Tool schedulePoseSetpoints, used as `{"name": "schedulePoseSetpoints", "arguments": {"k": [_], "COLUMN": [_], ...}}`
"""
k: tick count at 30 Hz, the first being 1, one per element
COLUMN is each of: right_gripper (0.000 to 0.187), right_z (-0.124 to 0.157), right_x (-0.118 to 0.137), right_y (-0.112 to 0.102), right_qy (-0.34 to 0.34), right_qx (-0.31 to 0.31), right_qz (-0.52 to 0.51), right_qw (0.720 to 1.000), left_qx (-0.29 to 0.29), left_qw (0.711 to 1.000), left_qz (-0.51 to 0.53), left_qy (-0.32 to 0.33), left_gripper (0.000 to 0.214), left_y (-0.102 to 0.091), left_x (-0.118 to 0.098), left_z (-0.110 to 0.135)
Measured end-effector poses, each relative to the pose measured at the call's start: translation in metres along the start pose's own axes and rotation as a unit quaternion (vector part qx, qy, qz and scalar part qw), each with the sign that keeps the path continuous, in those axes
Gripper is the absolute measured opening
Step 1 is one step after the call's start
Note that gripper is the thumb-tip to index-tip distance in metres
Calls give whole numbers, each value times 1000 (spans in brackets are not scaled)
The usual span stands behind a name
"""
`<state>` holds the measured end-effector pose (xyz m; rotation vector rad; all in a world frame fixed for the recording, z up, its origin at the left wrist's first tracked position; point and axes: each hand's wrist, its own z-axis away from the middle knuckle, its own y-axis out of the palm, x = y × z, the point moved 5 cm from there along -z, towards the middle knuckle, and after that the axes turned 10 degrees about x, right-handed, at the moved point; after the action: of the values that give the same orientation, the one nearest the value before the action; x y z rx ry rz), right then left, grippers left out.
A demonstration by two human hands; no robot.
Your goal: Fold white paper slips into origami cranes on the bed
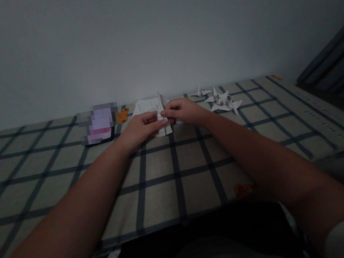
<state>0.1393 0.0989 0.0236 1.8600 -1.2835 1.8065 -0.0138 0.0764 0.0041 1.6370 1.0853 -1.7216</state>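
Hands at work on a folded white paper piece point(164, 117), seen from the head camera in dim light. The piece is held just above a checked cloth point(171, 164) with dark grid lines, far from the body at the ends of both outstretched arms. One narrow point of the paper is raised upright above the fingers; the lower part hangs between the two hands.

The left hand point(141, 127) is closed on the paper from the left, the thumb and fingers being pinched on its lower edge. The right hand point(182, 110) is closed on the same piece from the right, its fingertips being pressed to the paper at mid-height. The fingertips of both hands are met at the fold, so that the hands are touching or very nearly so.

Just behind the hands a stack of white paper sheets point(146, 106) is laid flat on the cloth. To the right, a group of finished paper cranes point(222, 100) is set near the far edge, with one smaller crane point(200, 93) placed apart to their left. To the left of the stack a small orange figure point(122, 115) is seen on the cloth, and beside it a dark-edged flat object point(98, 124), blurred out. A plain wall point(155, 30) is seen behind the cloth.
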Motion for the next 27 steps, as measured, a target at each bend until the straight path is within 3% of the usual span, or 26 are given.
{"name": "schedulePoseSetpoints", "arguments": {"k": [5, 11, 14, 21, 27], "right_gripper": [30, 29, 27, 23, 19], "right_z": [0, -2, -2, -1, -2], "right_x": [-5, -12, -16, -19, -25], "right_y": [-1, -9, -13, -20, -24], "right_qy": [20, 22, 34, 46, 42], "right_qx": [-31, -98, -117, -178, -200], "right_qz": [-16, -44, -40, -45, -120], "right_qw": [999, 994, 992, 982, 972], "left_qx": [-16, -186, -253, -221, -220], "left_qw": [1000, 968, 955, 968, 967], "left_qz": [19, 159, 144, 87, 110], "left_qy": [10, 60, 59, 77, 71], "left_gripper": [37, 27, 26, 51, 34], "left_y": [0, -23, -32, -23, -26], "left_x": [1, 12, 14, 4, 2], "left_z": [-3, -6, -3, 2, 0]}}
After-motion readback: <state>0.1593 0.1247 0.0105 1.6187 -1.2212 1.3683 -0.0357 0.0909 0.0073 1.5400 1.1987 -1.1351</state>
